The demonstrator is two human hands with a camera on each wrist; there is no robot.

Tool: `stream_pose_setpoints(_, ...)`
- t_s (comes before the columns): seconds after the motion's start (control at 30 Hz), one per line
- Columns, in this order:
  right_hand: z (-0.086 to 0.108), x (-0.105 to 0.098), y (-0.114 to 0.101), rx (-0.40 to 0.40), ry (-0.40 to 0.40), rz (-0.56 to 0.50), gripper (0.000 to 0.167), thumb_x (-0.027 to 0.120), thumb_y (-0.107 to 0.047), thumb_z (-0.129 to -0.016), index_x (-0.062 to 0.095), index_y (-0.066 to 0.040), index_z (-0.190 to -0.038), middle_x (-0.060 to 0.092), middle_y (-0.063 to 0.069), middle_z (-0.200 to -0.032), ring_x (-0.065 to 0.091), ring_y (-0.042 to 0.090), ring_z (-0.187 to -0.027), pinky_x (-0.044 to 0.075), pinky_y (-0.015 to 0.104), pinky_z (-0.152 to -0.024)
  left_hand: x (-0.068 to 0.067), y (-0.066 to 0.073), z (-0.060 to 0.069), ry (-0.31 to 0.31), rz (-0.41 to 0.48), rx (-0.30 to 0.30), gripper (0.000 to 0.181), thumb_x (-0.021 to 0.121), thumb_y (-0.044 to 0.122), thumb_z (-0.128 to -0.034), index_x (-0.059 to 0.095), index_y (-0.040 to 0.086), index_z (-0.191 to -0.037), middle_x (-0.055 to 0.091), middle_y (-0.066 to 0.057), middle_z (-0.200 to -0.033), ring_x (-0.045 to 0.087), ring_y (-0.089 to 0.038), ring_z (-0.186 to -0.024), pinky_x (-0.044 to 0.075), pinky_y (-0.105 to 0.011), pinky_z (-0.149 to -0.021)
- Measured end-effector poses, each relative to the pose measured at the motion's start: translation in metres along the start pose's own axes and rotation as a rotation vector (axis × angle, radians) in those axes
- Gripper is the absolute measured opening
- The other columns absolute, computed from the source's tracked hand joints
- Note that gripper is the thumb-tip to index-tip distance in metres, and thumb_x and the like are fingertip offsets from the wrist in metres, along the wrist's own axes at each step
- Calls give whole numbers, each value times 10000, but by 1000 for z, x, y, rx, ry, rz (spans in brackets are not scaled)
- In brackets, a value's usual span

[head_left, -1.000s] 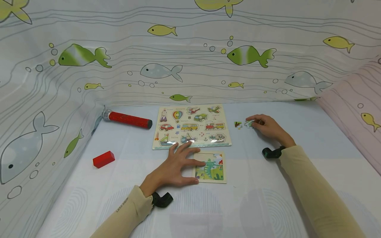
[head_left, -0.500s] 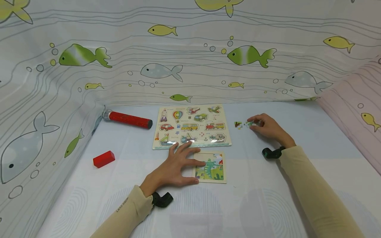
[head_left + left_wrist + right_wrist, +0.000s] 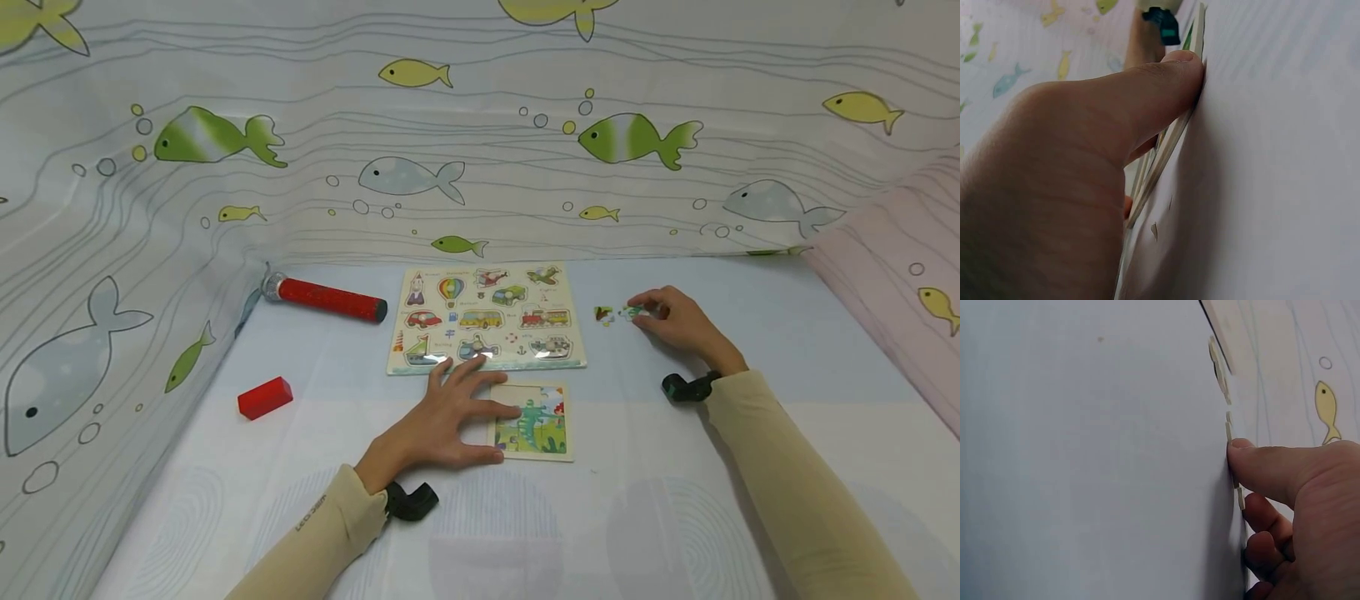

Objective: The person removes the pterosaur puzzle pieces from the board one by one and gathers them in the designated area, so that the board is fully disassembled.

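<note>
A small jigsaw puzzle (image 3: pixel 551 433) with a green dinosaur picture lies in a pale wooden frame on the table. My left hand (image 3: pixel 438 421) is spread over its left side, with the thumb (image 3: pixel 1172 75) against the near edge and other fingertips reaching the far edge. To the right, my right hand (image 3: pixel 678 321) holds a small jigsaw piece (image 3: pixel 628 313) on the tabletop between thumb and fingers, partly hidden by them. In the right wrist view the thumb (image 3: pixel 1257 459) meets the piece's edge. Another jigsaw piece (image 3: pixel 603 314) lies just left of it.
Behind the framed puzzle lies a larger vehicle peg board (image 3: pixel 498 297). A red flashlight (image 3: pixel 330 298) lies at the back left, and a red block (image 3: pixel 265 398) nearer on the left. Fish-patterned cloth (image 3: pixel 525 150) walls the back and sides.
The right thumb and fingers have shifted slightly on the loose jigsaw piece. My left hand stays on the framed puzzle. The head view has moved a little.
</note>
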State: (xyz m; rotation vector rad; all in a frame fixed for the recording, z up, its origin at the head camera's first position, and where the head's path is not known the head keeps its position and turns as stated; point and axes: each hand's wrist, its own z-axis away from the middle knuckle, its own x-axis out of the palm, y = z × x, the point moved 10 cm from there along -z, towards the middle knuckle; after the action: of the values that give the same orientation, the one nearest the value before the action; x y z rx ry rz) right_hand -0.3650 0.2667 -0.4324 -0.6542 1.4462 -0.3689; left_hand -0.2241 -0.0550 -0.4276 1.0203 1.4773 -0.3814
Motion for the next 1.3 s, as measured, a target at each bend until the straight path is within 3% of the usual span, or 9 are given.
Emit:
stream_pose_setpoints(0.33, -1, -1, 5, 12, 18, -48, 375, 650, -215, -995, 633, -59, -1336, 562, 200, -1218, 465, 288, -991, 372, 383, -833, -2, 1, -1, 12, -12, 1, 521, 718, 642, -827, 666, 450, -1309, 477, 11, -1555, 236, -359, -1558, 127, -707, -1158)
stream_pose_setpoints(0.8, 15, -8, 1, -38, 139, -122, 379, 634, -290, -1014, 643, -102, -1343, 588, 149, -1174, 471, 220, -910, 376, 276, -762, 1, -1, 0, -6, -9, -13, 537, 716, 670, -820, 662, 459, -1310, 468, 21, -1561, 204, -332, -1574, 107, -689, -1177)
stream_pose_setpoints(1.3, 31, 4, -32, -136, 132, -157, 283, 702, -189, -968, 707, -119, -1242, 630, 124, -1093, 459, 180, -827, 371, 249, -673, -1, 1, -1, 3, -5, -11, 538, 727, 658, -815, 668, 446, -1307, 480, 15, -1551, 224, -349, -1566, 127, -699, -1169)
